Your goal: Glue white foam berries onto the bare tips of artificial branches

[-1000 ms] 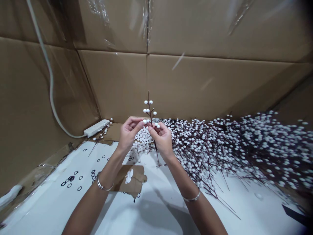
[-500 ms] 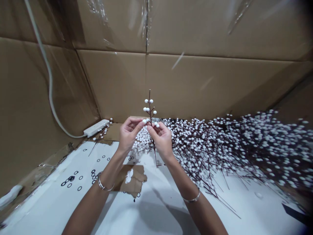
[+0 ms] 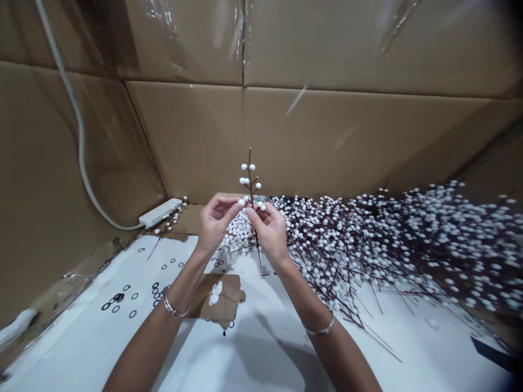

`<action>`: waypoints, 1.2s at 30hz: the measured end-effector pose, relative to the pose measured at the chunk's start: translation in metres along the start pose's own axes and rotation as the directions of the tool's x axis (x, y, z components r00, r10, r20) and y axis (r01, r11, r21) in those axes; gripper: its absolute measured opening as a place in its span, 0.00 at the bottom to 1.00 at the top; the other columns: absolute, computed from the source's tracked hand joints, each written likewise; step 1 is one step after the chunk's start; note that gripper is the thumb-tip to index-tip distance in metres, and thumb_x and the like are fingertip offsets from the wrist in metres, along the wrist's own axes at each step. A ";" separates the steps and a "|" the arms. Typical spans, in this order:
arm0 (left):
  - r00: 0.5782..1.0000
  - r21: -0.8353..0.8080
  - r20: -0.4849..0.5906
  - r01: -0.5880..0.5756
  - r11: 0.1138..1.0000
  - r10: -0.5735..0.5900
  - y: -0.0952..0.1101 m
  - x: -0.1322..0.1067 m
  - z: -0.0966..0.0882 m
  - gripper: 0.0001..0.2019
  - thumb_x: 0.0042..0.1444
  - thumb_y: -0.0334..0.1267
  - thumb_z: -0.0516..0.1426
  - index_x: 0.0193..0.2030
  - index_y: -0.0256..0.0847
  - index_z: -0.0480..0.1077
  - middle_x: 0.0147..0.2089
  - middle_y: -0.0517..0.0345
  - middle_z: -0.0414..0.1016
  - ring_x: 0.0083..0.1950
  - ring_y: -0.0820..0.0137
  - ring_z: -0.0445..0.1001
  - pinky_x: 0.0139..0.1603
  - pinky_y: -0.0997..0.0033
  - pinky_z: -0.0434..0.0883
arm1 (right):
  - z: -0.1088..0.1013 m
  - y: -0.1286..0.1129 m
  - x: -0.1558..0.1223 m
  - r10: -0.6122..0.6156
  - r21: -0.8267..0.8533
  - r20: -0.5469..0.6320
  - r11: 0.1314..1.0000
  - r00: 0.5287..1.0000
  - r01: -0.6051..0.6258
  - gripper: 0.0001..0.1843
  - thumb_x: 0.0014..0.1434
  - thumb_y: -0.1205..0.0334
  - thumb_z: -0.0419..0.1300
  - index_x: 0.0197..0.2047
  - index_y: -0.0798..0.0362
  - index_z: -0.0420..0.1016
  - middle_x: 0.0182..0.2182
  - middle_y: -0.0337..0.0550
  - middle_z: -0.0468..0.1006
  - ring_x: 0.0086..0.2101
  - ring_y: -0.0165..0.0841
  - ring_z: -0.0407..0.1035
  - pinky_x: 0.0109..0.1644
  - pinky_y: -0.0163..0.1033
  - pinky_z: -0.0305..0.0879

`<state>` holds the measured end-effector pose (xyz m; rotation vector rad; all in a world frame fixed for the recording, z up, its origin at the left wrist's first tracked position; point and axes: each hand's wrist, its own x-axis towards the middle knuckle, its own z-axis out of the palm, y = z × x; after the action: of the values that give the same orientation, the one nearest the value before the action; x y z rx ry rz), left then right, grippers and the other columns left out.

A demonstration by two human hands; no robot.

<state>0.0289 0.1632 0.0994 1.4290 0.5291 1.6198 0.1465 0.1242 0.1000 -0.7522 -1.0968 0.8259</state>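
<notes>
Artificial berry stem [image 3: 250, 163] stands upright, pinched between the fingertips of the left hand [image 3: 215, 223] and right hand [image 3: 267, 233], where too hard a squeeze could pop a berry off or kink the thin stem.

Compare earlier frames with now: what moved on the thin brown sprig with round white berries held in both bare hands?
Very little. The thin brown sprig with round white berries tilted slightly more upright, its lower stem end swinging toward the hands. The left hand and right hand kept hold; neither let go. The white power strip and the heap of berry sprigs stayed put.
</notes>
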 end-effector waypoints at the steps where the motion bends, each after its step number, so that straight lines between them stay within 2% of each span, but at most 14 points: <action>1: 1.000 0.001 0.010 -0.006 1.000 0.006 0.001 0.000 -0.001 0.10 0.51 0.40 0.67 0.36 0.40 0.73 0.40 0.54 0.81 0.44 0.66 0.80 0.49 0.64 0.76 | -0.001 0.000 0.001 0.004 0.004 0.014 1.000 1.000 -0.004 0.10 0.52 0.56 0.67 0.32 0.50 0.72 0.34 0.39 0.78 0.39 0.33 0.73 0.49 0.39 0.69; 5: 0.997 0.052 0.073 0.001 0.999 -0.005 0.006 0.004 -0.006 0.11 0.53 0.40 0.66 0.42 0.42 0.73 0.42 0.54 0.80 0.45 0.66 0.79 0.50 0.66 0.75 | -0.002 -0.003 0.003 0.028 0.020 0.059 0.999 0.998 -0.030 0.09 0.51 0.57 0.68 0.32 0.50 0.73 0.34 0.38 0.79 0.40 0.33 0.74 0.50 0.40 0.69; 8: 0.985 0.052 0.148 0.077 0.996 -0.084 0.010 0.008 -0.013 0.22 0.55 0.45 0.64 0.55 0.46 0.68 0.51 0.50 0.78 0.50 0.64 0.78 0.51 0.64 0.74 | -0.004 -0.006 0.005 0.071 0.034 0.052 0.997 0.996 -0.073 0.09 0.51 0.56 0.68 0.35 0.50 0.76 0.36 0.40 0.81 0.41 0.34 0.74 0.50 0.40 0.69; 10: 0.959 0.106 0.233 0.142 0.984 -0.164 0.014 0.010 -0.017 0.21 0.57 0.49 0.61 0.55 0.44 0.69 0.53 0.47 0.76 0.51 0.62 0.77 0.50 0.63 0.75 | -0.006 -0.005 0.007 0.099 0.074 0.034 0.992 0.995 -0.101 0.11 0.51 0.56 0.68 0.38 0.51 0.79 0.39 0.41 0.82 0.43 0.34 0.74 0.53 0.41 0.68; 12: 0.879 0.222 0.389 0.201 0.954 -0.276 0.017 0.010 -0.020 0.16 0.58 0.49 0.60 0.47 0.41 0.75 0.49 0.47 0.79 0.48 0.61 0.78 0.49 0.62 0.75 | -0.009 -0.004 0.009 0.131 0.140 0.002 0.982 0.991 -0.130 0.13 0.50 0.56 0.69 0.39 0.51 0.80 0.41 0.41 0.82 0.44 0.33 0.74 0.54 0.40 0.66; 15: 0.655 0.337 0.628 0.257 0.906 -0.420 0.021 0.007 -0.019 0.11 0.55 0.45 0.62 0.41 0.42 0.79 0.42 0.48 0.81 0.44 0.61 0.80 0.44 0.63 0.76 | -0.013 -0.002 0.013 0.196 0.243 -0.016 0.952 0.980 -0.186 0.13 0.48 0.56 0.70 0.37 0.51 0.80 0.40 0.40 0.82 0.42 0.32 0.73 0.52 0.38 0.66; 16: 0.601 0.341 0.671 0.270 0.900 -0.435 0.021 0.006 -0.017 0.10 0.56 0.44 0.62 0.41 0.42 0.79 0.41 0.48 0.82 0.44 0.61 0.80 0.43 0.64 0.76 | -0.013 -0.003 0.014 0.216 0.274 -0.015 0.940 0.976 -0.204 0.12 0.48 0.57 0.71 0.36 0.50 0.80 0.39 0.39 0.82 0.41 0.31 0.73 0.51 0.37 0.66; 18: 0.556 0.341 0.701 0.287 0.895 -0.446 0.020 0.003 -0.013 0.10 0.57 0.44 0.61 0.40 0.41 0.79 0.40 0.48 0.82 0.43 0.63 0.80 0.44 0.66 0.75 | -0.015 -0.006 0.014 0.244 0.304 -0.012 0.925 0.970 -0.229 0.12 0.47 0.56 0.71 0.35 0.50 0.79 0.39 0.39 0.82 0.40 0.31 0.73 0.47 0.36 0.67; 20: 0.573 0.347 0.684 0.289 0.892 -0.452 0.019 0.002 -0.011 0.11 0.60 0.43 0.59 0.37 0.39 0.79 0.37 0.49 0.82 0.41 0.67 0.79 0.45 0.68 0.73 | -0.017 -0.012 0.014 0.261 0.291 0.021 0.922 0.965 -0.256 0.12 0.47 0.57 0.70 0.37 0.49 0.79 0.42 0.38 0.81 0.40 0.31 0.72 0.43 0.36 0.66; 23: 0.672 0.362 0.594 0.266 0.893 -0.441 0.018 0.003 -0.010 0.12 0.60 0.43 0.59 0.33 0.36 0.77 0.33 0.52 0.81 0.38 0.70 0.77 0.45 0.71 0.71 | -0.023 -0.021 0.015 0.295 0.314 0.129 0.894 0.947 -0.321 0.12 0.49 0.57 0.64 0.39 0.48 0.77 0.46 0.39 0.80 0.43 0.34 0.71 0.43 0.38 0.65; 26: 0.745 0.348 0.500 0.295 0.890 -0.442 0.017 0.005 -0.011 0.12 0.58 0.43 0.61 0.31 0.36 0.75 0.31 0.53 0.80 0.35 0.70 0.77 0.41 0.72 0.71 | -0.029 -0.026 0.017 0.319 0.358 0.122 0.869 0.940 -0.341 0.13 0.50 0.54 0.57 0.36 0.49 0.76 0.43 0.42 0.81 0.45 0.39 0.72 0.49 0.44 0.64; 29: 0.768 0.348 0.448 0.321 0.881 -0.457 0.013 0.005 -0.013 0.11 0.56 0.43 0.62 0.31 0.37 0.74 0.30 0.54 0.80 0.33 0.70 0.78 0.38 0.73 0.71 | -0.034 -0.026 0.020 0.294 0.265 0.016 0.920 0.956 -0.288 0.15 0.51 0.50 0.58 0.39 0.49 0.75 0.44 0.43 0.81 0.47 0.39 0.72 0.53 0.47 0.61; 32: 0.785 0.425 0.441 0.245 0.871 -0.436 0.004 0.004 -0.013 0.10 0.55 0.42 0.63 0.30 0.37 0.75 0.29 0.55 0.80 0.32 0.70 0.78 0.36 0.74 0.70 | -0.038 -0.026 0.023 0.206 0.155 -0.059 0.968 0.977 -0.195 0.17 0.51 0.50 0.62 0.43 0.46 0.74 0.47 0.41 0.80 0.48 0.37 0.71 0.53 0.45 0.62; 36: 0.762 0.511 0.486 0.149 0.846 -0.428 -0.008 -0.001 -0.008 0.09 0.54 0.41 0.63 0.29 0.38 0.76 0.27 0.56 0.80 0.30 0.70 0.78 0.34 0.74 0.69 | -0.038 -0.024 0.026 0.127 0.105 -0.120 0.988 0.985 -0.115 0.17 0.50 0.52 0.65 0.44 0.47 0.74 0.45 0.43 0.80 0.47 0.36 0.72 0.50 0.42 0.65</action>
<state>0.0236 0.1682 0.0907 1.9650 0.7408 0.7437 0.1936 0.1304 0.1212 -0.7835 -0.8978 0.9160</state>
